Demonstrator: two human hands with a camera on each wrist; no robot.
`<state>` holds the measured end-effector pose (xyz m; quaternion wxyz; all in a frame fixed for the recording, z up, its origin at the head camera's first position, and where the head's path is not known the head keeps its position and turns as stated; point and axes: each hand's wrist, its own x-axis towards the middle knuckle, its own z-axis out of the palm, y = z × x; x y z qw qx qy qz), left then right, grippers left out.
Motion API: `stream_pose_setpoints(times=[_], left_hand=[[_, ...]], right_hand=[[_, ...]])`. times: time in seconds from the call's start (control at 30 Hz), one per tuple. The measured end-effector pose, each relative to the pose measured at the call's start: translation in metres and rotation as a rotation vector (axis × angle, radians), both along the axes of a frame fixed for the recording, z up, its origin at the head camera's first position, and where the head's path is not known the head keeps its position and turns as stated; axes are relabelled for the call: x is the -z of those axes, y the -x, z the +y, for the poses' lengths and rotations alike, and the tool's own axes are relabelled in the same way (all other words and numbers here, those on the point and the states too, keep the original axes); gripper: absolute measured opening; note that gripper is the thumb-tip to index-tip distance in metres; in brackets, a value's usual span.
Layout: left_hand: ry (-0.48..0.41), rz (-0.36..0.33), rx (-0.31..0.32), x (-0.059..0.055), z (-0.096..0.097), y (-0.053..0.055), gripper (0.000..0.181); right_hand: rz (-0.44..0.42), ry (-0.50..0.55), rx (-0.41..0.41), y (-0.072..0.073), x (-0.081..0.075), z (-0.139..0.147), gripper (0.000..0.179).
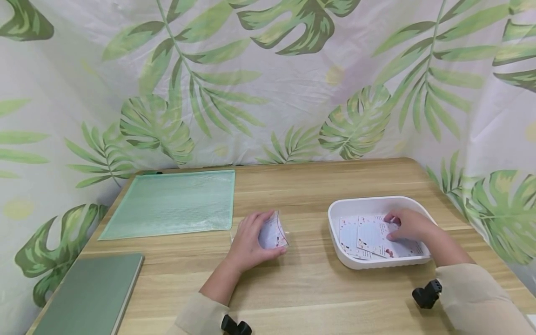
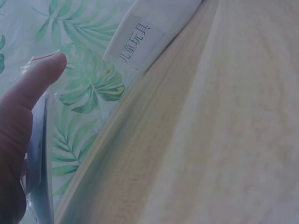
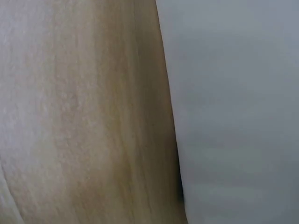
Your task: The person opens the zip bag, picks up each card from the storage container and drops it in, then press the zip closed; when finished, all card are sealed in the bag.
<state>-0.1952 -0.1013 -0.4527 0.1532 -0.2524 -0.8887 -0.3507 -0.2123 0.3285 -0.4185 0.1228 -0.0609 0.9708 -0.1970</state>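
Observation:
My left hand (image 1: 251, 242) curls round a small clear plastic bag (image 1: 273, 232) with a red line along its edge and printed paper showing inside. In the left wrist view, the thumb (image 2: 39, 77) lies along the top of the bag (image 2: 42, 154). Inside a white plastic basket (image 1: 356, 265) lie several paper cards (image 1: 370, 232) with small printed pictures and text. Reaching over the basket's right side, my right hand (image 1: 412, 228) has its thumb and forefinger on the rightmost card; whether they pinch it I cannot tell. White basket wall (image 3: 238, 116) fills half the right wrist view.
A mint-green mesh zip pouch (image 1: 176, 200) lies flat at the back left of the wooden table (image 1: 293, 298). A grey-green notebook (image 1: 90, 293) rests at the front left. Behind the table hangs a leaf-patterned cloth (image 1: 293, 83). The basket bears a white label (image 2: 138, 42).

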Motion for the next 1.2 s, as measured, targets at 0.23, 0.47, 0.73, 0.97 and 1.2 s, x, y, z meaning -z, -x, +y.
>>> stream_pose_setpoints(times=[0.23, 0.47, 0.73, 0.97, 1.2], left_hand=[[0.005, 0.011, 0.007, 0.001, 0.000, 0.001, 0.092], [0.008, 0.008, 0.005, -0.001, -0.001, 0.001, 0.091], [0.014, 0.001, 0.005, -0.001, -0.001, 0.001, 0.091], [0.008, 0.009, 0.005, 0.000, -0.002, 0.000, 0.091], [0.013, 0.004, 0.002, -0.001, -0.001, 0.000, 0.090]], right_hand=[[0.076, 0.012, 0.003, 0.000, -0.008, 0.003, 0.021], [0.058, 0.080, 0.012, -0.004, -0.036, 0.004, 0.021], [0.113, 0.092, 0.033, -0.012, -0.060, 0.002, 0.025], [0.165, 0.171, 0.096, -0.020, -0.077, -0.010, 0.036], [0.273, 0.460, 0.215, -0.030, -0.077, -0.045, 0.044]])
